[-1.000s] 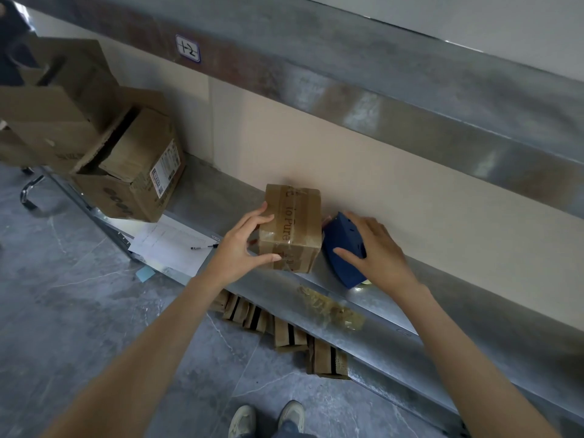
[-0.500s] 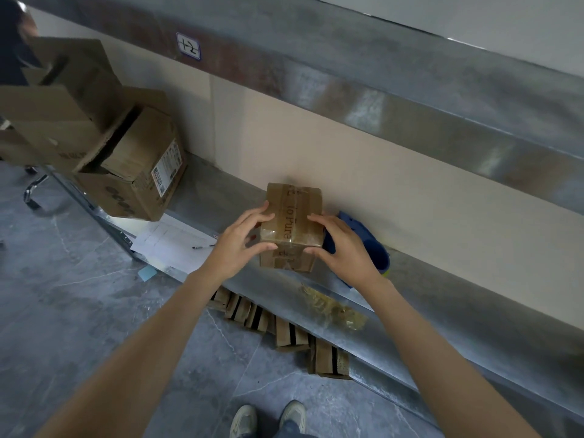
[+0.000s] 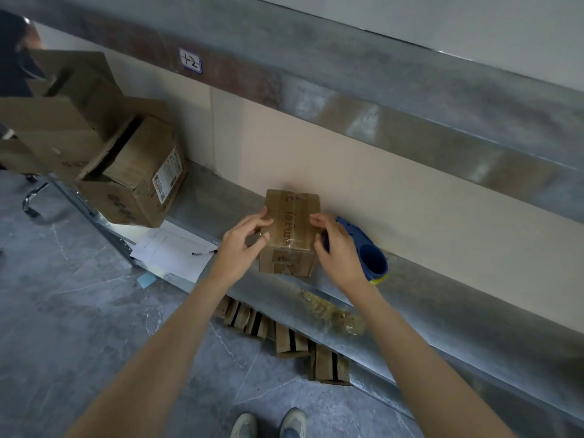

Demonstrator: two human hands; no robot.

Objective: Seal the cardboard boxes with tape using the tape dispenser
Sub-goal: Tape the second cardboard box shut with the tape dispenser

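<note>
A small brown cardboard box (image 3: pixel 292 222) with clear tape along its top stands on the metal shelf (image 3: pixel 442 298) against the beige back wall. My left hand (image 3: pixel 241 245) grips its left side, thumb on the near edge and fingers on top. My right hand (image 3: pixel 336 248) grips its right side in the same way. The blue tape dispenser (image 3: pixel 371 259) lies on the shelf just right of the box, partly hidden behind my right hand, with no hand on it.
Large open cardboard boxes (image 3: pixel 126 175) pile up at the shelf's left end. A paper sheet (image 3: pixel 172 248) with a pen (image 3: pixel 203 252) lies on the shelf edge. Crumpled clear tape (image 3: pixel 331 311) sits near the front lip. Flattened boxes (image 3: pixel 284 333) lie on the floor below, near my shoes (image 3: pixel 268 425).
My right hand left the blue tape dispenser and moved left onto the box's right side. The dispenser now lies free on the shelf. My left hand stayed on the box.
</note>
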